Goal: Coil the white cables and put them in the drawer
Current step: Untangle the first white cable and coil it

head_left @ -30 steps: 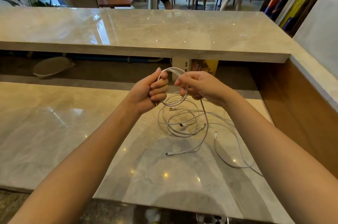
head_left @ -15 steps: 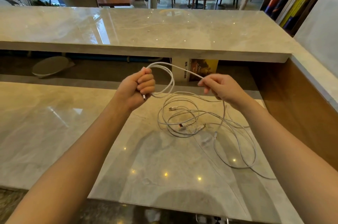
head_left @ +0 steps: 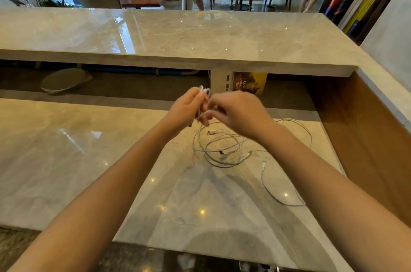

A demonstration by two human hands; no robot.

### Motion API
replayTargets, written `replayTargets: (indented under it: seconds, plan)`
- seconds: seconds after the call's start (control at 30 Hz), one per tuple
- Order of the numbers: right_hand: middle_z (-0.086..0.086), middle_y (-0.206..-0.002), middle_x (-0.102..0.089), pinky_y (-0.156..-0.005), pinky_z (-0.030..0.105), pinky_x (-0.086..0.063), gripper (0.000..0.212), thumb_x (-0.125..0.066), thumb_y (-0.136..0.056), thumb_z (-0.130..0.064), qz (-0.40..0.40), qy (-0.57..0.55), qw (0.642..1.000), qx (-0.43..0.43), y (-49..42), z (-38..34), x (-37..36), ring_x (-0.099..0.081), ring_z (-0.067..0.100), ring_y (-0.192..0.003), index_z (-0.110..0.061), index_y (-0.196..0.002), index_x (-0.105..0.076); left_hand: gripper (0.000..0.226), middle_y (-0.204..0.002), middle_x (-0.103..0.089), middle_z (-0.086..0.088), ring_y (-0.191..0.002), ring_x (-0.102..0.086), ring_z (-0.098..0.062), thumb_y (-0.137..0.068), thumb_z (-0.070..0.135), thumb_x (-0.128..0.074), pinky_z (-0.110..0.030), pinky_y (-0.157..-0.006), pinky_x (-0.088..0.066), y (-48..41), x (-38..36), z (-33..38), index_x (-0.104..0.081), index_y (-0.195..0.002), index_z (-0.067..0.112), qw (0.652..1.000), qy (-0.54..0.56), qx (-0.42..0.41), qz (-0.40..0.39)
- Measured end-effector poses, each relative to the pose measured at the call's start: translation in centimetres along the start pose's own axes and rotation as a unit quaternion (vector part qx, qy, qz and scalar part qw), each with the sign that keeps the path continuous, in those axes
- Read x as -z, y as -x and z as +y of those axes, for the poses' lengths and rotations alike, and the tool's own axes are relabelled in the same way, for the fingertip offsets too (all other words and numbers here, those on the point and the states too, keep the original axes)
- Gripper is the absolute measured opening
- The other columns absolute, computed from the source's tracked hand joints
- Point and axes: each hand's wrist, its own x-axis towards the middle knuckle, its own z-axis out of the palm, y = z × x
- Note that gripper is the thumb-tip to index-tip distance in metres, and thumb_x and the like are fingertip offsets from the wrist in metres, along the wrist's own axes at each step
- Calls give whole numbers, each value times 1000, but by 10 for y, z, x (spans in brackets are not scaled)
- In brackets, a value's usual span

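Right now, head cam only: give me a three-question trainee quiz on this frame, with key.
1. True or false: the left hand grips loops of white cable.
2. Where do the loose cables lie? A the lower counter, B a chair, C a drawer.
3. Short answer: what stands upright just beyond the right hand?
Key: 1 true; 2 A; 3 books.

Thin white cables [head_left: 222, 149] are laid in loose, overlapping loops on the counter [head_left: 66, 149], with plug ends shown among the strands. One strand is raised above the pile, its top gathered into a small coil [head_left: 205, 91] that is gripped by the left hand [head_left: 186, 107] and pinched by the right hand [head_left: 240, 111].
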Motion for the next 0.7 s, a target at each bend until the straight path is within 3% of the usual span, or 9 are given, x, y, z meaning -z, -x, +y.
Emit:
replayTargets:
  seconds: [0.13,0.27,0.43,0.53,0.63,0.7]
  plan:
    - [-2,-87,-62,-68,25,-44,19,-54,-91,-29,19,9,1000,-22,-12,21,21,-54,11,-76,-15,-99,-64,32,-57,-43,4,-46,-35,-7,-102,25,-29,-19,-45,-30,0,8,-4,-52,-85,12,990,97,53,-90]
    - [4,-89,-61,-69,26,-36,22,-46,-96,-24,-25,20,998,-45,-14,37,16,-54,16,-80,-11,-102,-63,37,-54,-35,5,-43,-28,-6,-99,37,-30,-18,-42,-24,0,16,-4,-52,-85,10,941,259,115,-185]
    - [9,-108,-58,-80,37,-38,24,-48,-95,-22,-38,132,990,-41,-3,43,2,-44,26,-102,-13,-110,-65,34,-50,-36,7,-39,-29,-4,-101,28,-29,-15,-37,-25,0,17,-6,-51,-79,13,918,323,138,-182]
    - [8,-107,-52,-81,37,-35,23,-52,-94,-26,-34,177,981,-67,-2,38,0,-42,28,-104,-16,-108,-67,35,-50,-36,7,-38,-30,-4,-102,28,-28,-14,-36,-25,1,14,-7,-49,-78,13,902,360,148,-185]
    - [5,-90,-60,-69,28,-42,26,-49,-96,-24,-52,-16,986,-159,-3,31,-5,-53,19,-81,-11,-105,-69,35,-50,-37,7,-38,-31,-3,-101,29,-28,-13,-36,-27,1,10,-4,-49,-78,13,890,391,140,-190]
    - [7,-84,-68,-64,22,-50,26,-49,-96,-23,-46,-196,948,-247,-1,28,-9,-62,16,-71,-9,-100,-71,35,-51,-36,6,-39,-30,-4,-102,28,-28,-14,-37,-26,0,8,-4,-49,-77,13,899,379,129,-178]
